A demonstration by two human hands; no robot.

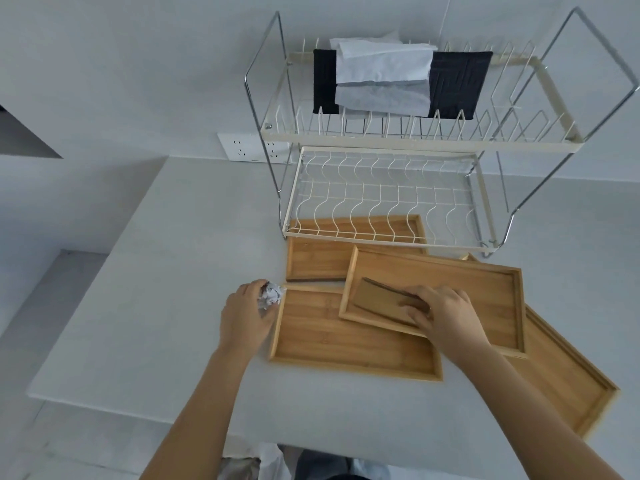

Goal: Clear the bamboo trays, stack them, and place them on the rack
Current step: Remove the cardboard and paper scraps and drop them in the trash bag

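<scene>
Left hand (246, 315): fingers closed around paper ball (271, 295), left of top tray (450, 289). Right hand (445, 315): fingers gripping brown card (377, 294) inside it.

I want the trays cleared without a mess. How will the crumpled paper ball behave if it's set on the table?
The crumpled paper ball looks light and soft, squashing in the left hand. Being roundish, it may roll a little on the smooth table.

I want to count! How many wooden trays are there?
4: one under the rack, one on top in the middle, one in front, one at the right. More could be hidden.
</scene>
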